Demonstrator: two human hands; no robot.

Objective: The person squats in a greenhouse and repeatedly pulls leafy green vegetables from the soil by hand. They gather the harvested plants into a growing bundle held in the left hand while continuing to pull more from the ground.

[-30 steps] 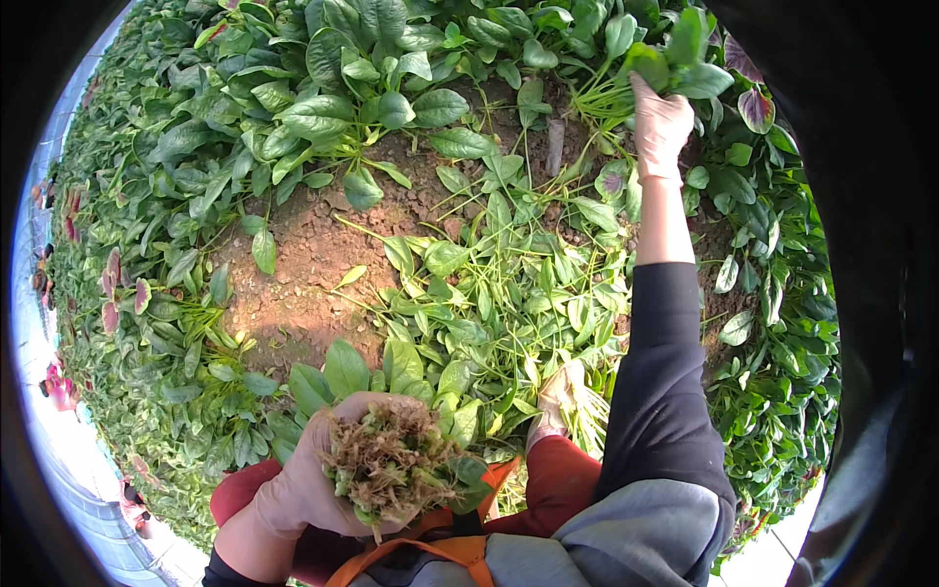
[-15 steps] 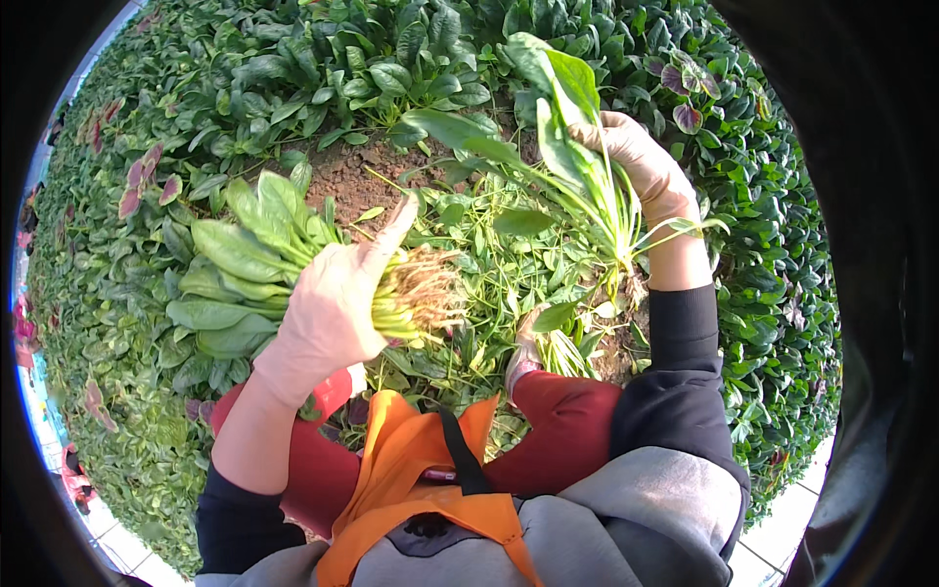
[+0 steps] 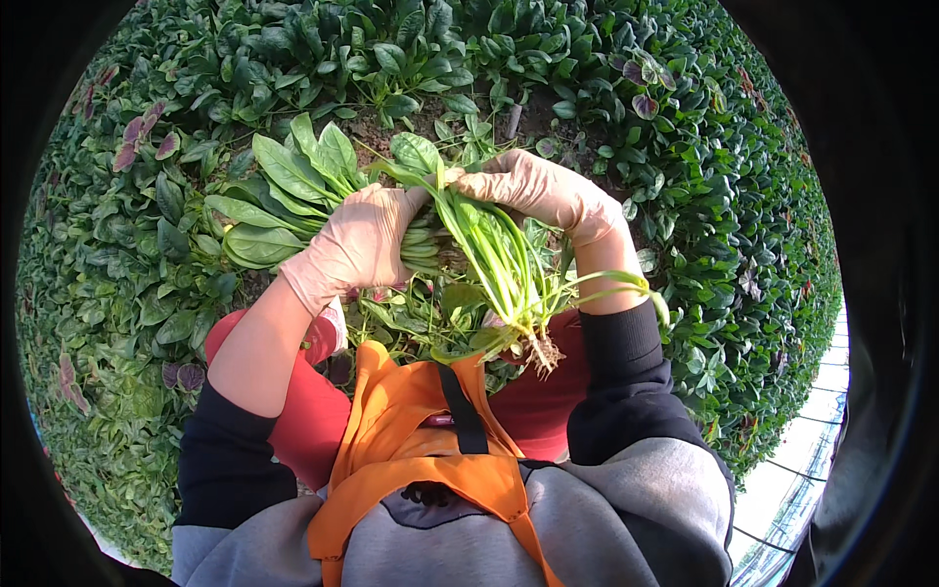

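Observation:
My left hand [image 3: 357,238], in a thin pale glove, is closed round a bunch of spinach [image 3: 284,201]. Its broad leaves point left, and the stems come out to the right of the fist. My right hand [image 3: 538,194], gloved too, grips a smaller spinach plant [image 3: 494,254] near its leaves. The stems of that plant slant down to the right and end in brownish roots. Both hands nearly meet in front of me, fingertips close together at the leaves of the smaller plant. That plant hides the root end of the bunch.
Dense green leafy plants [image 3: 724,254] surround me on the far side and both sides. Purple-leaved plants [image 3: 142,134] stand among them. Bare soil and loose greens lie beneath my hands. My knees in red trousers [image 3: 313,411] and an orange apron [image 3: 401,421] are close below.
My right hand has moved left and inward with its spinach plant, up to my left hand. The bunch in my left hand has shifted slightly right and up.

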